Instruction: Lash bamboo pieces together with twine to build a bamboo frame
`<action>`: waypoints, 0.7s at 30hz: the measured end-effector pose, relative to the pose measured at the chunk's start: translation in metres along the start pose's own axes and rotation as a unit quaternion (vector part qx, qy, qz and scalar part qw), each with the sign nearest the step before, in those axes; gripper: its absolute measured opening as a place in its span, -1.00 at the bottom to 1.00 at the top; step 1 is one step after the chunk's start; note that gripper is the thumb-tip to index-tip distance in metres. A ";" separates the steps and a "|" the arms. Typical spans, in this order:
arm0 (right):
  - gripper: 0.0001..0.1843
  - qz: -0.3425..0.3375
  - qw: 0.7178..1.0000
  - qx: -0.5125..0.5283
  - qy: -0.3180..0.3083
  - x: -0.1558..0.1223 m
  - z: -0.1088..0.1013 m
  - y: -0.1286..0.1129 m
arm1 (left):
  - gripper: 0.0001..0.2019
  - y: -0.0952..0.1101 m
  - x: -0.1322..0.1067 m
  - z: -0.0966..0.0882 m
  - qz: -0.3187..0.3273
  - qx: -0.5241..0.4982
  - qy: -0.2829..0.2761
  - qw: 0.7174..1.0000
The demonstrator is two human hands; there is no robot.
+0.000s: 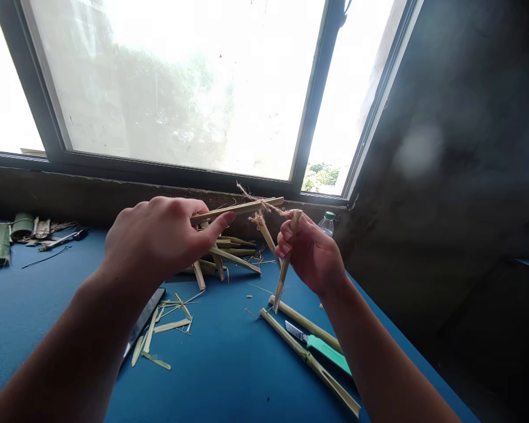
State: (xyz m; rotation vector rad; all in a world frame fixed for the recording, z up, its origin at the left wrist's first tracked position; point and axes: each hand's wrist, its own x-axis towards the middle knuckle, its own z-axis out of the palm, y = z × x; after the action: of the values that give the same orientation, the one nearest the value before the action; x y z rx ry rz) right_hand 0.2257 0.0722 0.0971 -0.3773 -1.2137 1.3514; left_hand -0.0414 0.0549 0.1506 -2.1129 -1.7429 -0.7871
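My left hand (163,235) grips a flat bamboo strip (247,207) between thumb and fingers, its free end reaching right. Frayed twine (271,204) is looped around that strip near the free end and runs across to my right hand (312,249). There my closed fingers hold a second bamboo strip (284,279) nearly upright, its lower end near the table, with the twine at its top. Another bamboo piece (268,235) with twine tufted at its end hangs between the hands; its lower part is hidden behind the upright strip.
A blue table (220,364) carries a heap of split bamboo (233,252), thin shavings (167,326) and a partly hidden dark blade (143,320). A green utility knife (326,351), blade exposed, lies beside bamboo lengths (291,341). Behind stand a bottle (327,223) and bamboo tubes (1,245).
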 end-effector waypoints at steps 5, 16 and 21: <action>-0.76 -0.002 0.999 -0.052 0.011 -0.001 0.002 0.003 | -0.33 0.006 -0.001 0.000 0.009 -0.004 -0.003 1.000; -0.70 -0.116 0.970 -0.208 0.057 -0.002 0.011 0.014 | -0.36 0.013 -0.002 -0.001 0.021 -0.033 -0.010 0.999; -0.71 -0.141 0.959 -0.241 0.052 -0.002 0.012 0.016 | -0.33 0.014 -0.004 -0.001 0.024 -0.039 -0.021 0.999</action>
State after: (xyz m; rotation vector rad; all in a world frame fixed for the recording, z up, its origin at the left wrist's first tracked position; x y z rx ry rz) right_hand 0.2075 0.0697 0.0879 -0.5854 -1.4434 0.7744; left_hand -0.0285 0.0481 0.1512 -2.2278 -1.7012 -0.8154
